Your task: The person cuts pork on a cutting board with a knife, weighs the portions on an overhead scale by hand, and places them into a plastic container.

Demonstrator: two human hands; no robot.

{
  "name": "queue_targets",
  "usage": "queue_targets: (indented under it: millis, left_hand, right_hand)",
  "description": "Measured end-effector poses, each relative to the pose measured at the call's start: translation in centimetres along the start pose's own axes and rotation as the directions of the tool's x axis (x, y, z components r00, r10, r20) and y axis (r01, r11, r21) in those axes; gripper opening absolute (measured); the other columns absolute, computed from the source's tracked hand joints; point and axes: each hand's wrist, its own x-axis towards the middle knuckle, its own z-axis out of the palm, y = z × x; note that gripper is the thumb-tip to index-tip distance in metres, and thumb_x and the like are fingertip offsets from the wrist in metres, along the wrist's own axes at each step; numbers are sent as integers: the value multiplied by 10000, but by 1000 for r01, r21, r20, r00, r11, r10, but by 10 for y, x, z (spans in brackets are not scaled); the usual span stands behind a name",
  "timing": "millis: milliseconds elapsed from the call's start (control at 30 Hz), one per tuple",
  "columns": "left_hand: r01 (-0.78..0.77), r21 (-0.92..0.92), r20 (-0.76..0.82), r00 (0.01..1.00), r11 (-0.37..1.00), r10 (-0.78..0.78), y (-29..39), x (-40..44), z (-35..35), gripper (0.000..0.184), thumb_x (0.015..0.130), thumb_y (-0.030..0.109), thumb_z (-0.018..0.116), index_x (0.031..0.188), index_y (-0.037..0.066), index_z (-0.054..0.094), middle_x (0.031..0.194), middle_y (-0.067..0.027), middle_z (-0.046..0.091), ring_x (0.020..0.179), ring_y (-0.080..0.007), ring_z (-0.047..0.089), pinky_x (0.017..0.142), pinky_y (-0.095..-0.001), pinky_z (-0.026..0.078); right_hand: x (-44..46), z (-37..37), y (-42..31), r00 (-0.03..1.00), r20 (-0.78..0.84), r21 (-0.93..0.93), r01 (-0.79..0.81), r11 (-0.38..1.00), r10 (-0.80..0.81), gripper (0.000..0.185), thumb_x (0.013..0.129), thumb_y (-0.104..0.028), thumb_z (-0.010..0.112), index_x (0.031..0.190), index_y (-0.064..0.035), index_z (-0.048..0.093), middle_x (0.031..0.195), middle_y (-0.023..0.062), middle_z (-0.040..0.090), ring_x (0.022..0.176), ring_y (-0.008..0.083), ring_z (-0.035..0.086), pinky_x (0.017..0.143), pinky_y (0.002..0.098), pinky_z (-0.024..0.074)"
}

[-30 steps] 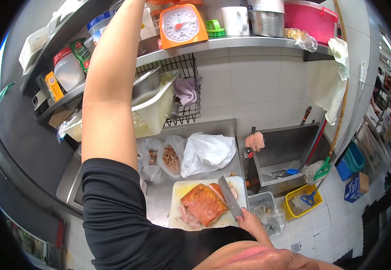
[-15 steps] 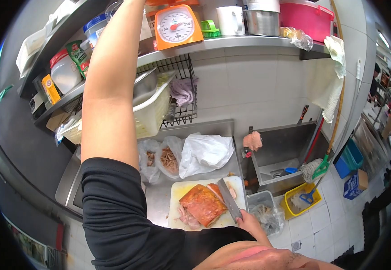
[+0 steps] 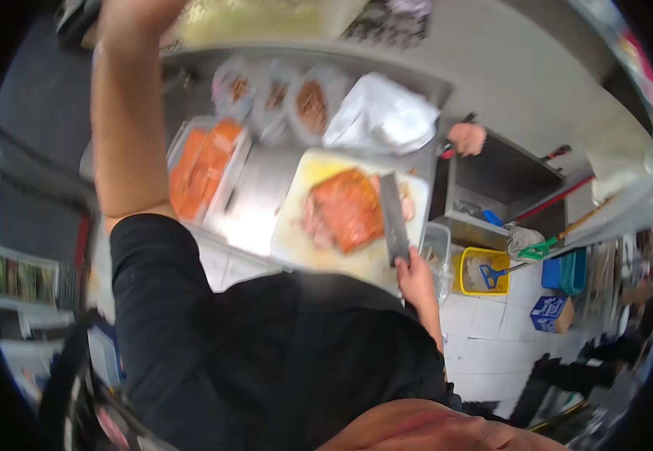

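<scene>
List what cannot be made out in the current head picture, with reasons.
Left hand: fingers cut off by the head view's top edge.
Knife: handle hidden by the right hand, head view.
White bag: contents hidden by its plastic, head view.
Blue box: print too small and blurred, head view.

Meat slab (image 3: 349, 212) on cutting board (image 3: 290, 242). From board: tray (image 3: 230, 179) at ten o'clock, bags (image 3: 311, 105) eleven, sink (image 3: 478, 230) roughly three, bucket (image 3: 484, 289) four.

A glossy, reddish-brown slab of meat (image 3: 350, 210) lies flat on the white cutting board (image 3: 293, 244), paler scraps (image 3: 317, 227) along its left edge, with a broad, grey-bladed cleaver (image 3: 394, 219) angled just beside its right edge.
</scene>
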Motion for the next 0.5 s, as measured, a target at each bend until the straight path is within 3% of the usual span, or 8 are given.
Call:
queue_targets:
  millis: [33,67,100,167,233,300,367,500]
  left_hand:
    - [710,183,134,667,680,-733,21,-83,-27,327,735,79,732,1046,43,639,930,-10,674,804,-123,650,786,-289,530]
    - [489,-10,48,871,872,-488,28,-123,-7,516,697,96,763,1184,46,600,1009,-23,649,919,-137,635,846,-287,516]
    - [644,-73,14,764,761,-645,26,-172,4,705,681,192,774,1315,47,502,1246,-93,567,1123,-177,568,960,-323,471]
    - [823,-337,-170,425,457,-889,21,-301,35,644,722,137,743,1311,52,498,1178,-64,596,1088,-183,595,941,-317,495]
    - [656,-749,-154,-38,92,-987,31,-417,76,527,789,100,730,1260,50,499,1115,-87,633,1027,-203,631,899,-364,522]
    - [619,-784,-143,-245,-42,-959,56,-471,113,446,848,59,704,1242,55,493,1089,-104,647,987,-219,658,832,-359,554]
    - [664,-727,-85,-340,-175,-937,69,-493,140,416,879,71,705,1240,55,499,1080,-97,647,951,-213,665,793,-348,566]
    - [951,-283,-168,-179,-127,-969,76,-500,160,331,903,153,702,1163,14,552,1014,-129,641,886,-228,647,757,-362,527]
  right_hand:
    - [2,4,-2,998,-9,33,63,997,-63,413,939,-174,587,1323,-31,530,975,308,658,934,499,631,785,522,496]
    - [6,11,2,996,12,37,92,995,-92,348,941,-166,581,1256,-22,548,940,297,661,916,497,633,778,511,501]
    - [7,14,-5,996,35,39,76,996,-78,288,942,-174,582,1185,-19,557,915,283,665,911,490,636,769,510,502]
    - [13,22,-15,992,114,10,62,998,-62,270,942,-180,589,1161,-25,559,899,281,668,907,489,636,759,515,498]
    - [18,31,-29,982,170,-60,99,993,-87,262,942,-181,595,1153,-29,562,887,283,668,891,489,635,751,518,495]
    - [21,40,-52,963,250,-109,134,985,-104,282,940,-186,599,1177,-37,562,891,293,666,868,491,634,741,531,490]
    - [27,56,-70,954,267,-138,174,975,-132,283,941,-185,593,1181,-39,561,891,289,668,856,492,634,738,542,489]
    - [23,100,-81,937,291,-196,257,946,-194,260,943,-180,563,1162,-41,551,876,296,667,829,494,636,745,573,491]
